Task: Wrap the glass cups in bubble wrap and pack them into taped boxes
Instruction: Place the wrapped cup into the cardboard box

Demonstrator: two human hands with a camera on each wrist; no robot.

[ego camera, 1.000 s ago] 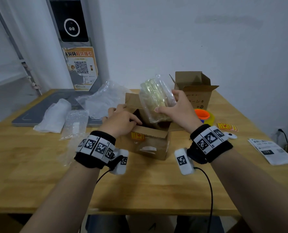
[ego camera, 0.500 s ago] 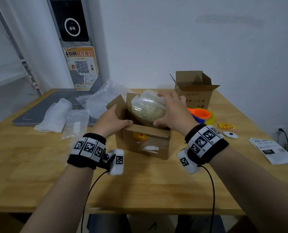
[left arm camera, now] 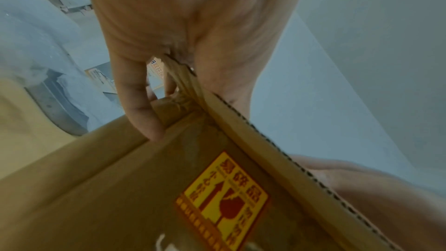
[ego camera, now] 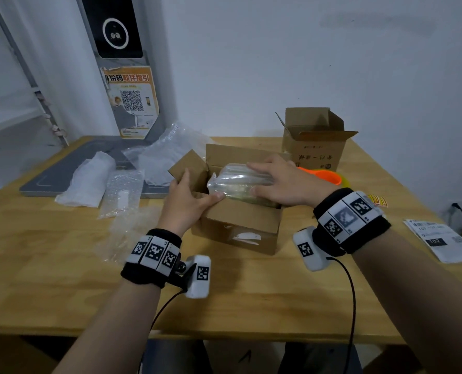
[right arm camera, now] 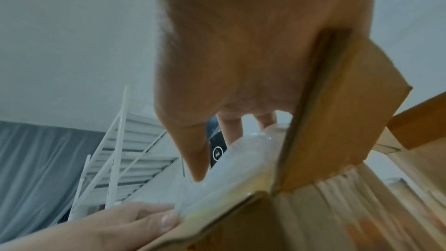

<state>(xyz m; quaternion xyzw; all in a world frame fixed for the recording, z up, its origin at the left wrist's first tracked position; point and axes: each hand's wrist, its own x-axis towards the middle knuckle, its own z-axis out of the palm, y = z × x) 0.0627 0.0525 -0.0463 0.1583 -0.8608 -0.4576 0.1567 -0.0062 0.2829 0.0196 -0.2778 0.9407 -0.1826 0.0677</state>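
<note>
The bubble-wrapped glass cup [ego camera: 238, 182] lies on its side in the top of the open cardboard box [ego camera: 238, 228] at the table's middle. My right hand [ego camera: 273, 179] rests flat on the bundle with straight fingers. In the right wrist view the right hand [right arm camera: 231, 129] touches the wrapped cup [right arm camera: 231, 169] beside a raised box flap [right arm camera: 337, 112]. My left hand [ego camera: 194, 190] grips the box's near left corner, thumb over the front flap. The left wrist view shows my left hand [left arm camera: 173, 75] pinching the cardboard box [left arm camera: 108, 198], which bears a yellow and red sticker [left arm camera: 222, 198].
A second open box [ego camera: 316, 147] stands at the back right, with orange and yellow plastic cups [ego camera: 324, 176] in front of it. Loose bubble wrap [ego camera: 122, 193], a white bundle [ego camera: 86, 182] and a grey mat [ego camera: 49, 176] lie to the left. A paper slip [ego camera: 440, 241] lies far right.
My right hand brought the wrapped cup down from upright above the box and laid it on its side inside. My left hand moved to the box's left corner.
</note>
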